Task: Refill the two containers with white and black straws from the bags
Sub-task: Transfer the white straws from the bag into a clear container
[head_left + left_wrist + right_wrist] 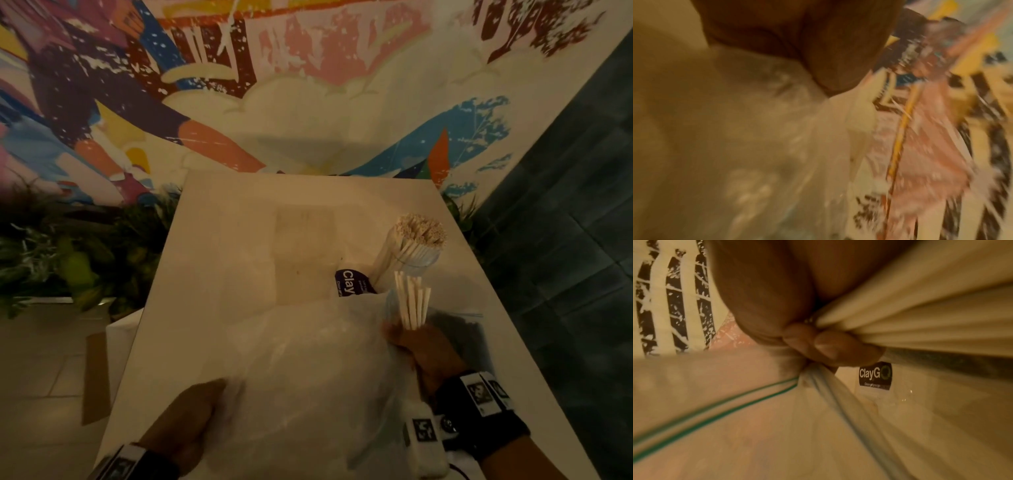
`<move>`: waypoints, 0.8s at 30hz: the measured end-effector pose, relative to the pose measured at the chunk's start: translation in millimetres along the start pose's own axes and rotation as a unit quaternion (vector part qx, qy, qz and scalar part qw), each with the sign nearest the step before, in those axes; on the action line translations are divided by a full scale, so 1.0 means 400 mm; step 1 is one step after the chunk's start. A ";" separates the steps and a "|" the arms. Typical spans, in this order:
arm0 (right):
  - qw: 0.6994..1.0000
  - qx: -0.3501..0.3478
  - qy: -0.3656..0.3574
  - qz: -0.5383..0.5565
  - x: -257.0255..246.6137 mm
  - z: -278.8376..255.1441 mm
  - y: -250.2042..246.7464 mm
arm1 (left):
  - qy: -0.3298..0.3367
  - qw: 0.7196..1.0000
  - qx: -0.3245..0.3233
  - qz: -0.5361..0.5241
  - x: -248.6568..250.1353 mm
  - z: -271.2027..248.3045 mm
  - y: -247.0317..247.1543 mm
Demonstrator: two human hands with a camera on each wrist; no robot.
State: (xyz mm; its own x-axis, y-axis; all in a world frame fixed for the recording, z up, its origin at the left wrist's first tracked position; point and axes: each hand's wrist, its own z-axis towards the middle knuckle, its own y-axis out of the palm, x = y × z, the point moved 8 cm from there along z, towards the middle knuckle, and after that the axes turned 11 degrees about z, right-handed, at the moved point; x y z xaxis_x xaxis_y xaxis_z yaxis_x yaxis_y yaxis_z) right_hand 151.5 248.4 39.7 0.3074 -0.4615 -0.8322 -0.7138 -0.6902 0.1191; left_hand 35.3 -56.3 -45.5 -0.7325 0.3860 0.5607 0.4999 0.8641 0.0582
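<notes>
Head: right fingers (399, 337) round white straws (412, 303)

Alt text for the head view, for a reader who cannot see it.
The right hand grips a small bunch of white straws at the mouth of a clear plastic bag, which the left hand holds on a white table. Behind stands a container full of white straws, before a colourful mural.

Café or eatery, bright mural wall (308, 68), white counter (239, 257), straw container (407, 253), "ClayGo" sign (349, 282)
</notes>
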 end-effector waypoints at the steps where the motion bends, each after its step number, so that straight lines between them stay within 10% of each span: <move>1: 0.998 0.000 0.008 -0.061 -0.005 0.009 -0.006 | 0.040 0.998 0.047 0.014 0.030 -0.018 -0.010; 3: 0.982 -0.025 0.063 -0.177 0.001 0.014 -0.002 | 0.138 0.975 0.155 0.083 0.093 -0.065 -0.039; 7: 0.980 0.008 0.019 -0.199 -0.009 0.013 -0.003 | 0.216 0.834 0.285 0.419 0.160 -0.114 -0.065; 11: 0.982 -0.015 -0.029 -0.188 0.001 0.026 0.031 | 0.174 0.879 0.214 0.389 0.124 -0.084 -0.085; 15: 0.995 0.008 -0.008 -0.095 0.028 0.031 0.021 | 0.078 0.989 0.121 0.025 0.040 -0.055 -0.063; 24: 0.990 0.003 0.136 -0.039 0.219 -0.038 -0.007 | 0.083 0.972 0.216 -0.043 -0.032 0.055 -0.072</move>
State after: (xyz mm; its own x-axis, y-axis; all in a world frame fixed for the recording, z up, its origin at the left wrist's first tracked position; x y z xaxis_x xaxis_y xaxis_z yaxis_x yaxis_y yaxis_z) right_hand 189.9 201.3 -25.4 0.5193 -0.5414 -0.6613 -0.6852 -0.7261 0.0564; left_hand 20.1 -78.8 -72.5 -0.6600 0.2799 0.6972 0.1737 0.9597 -0.2208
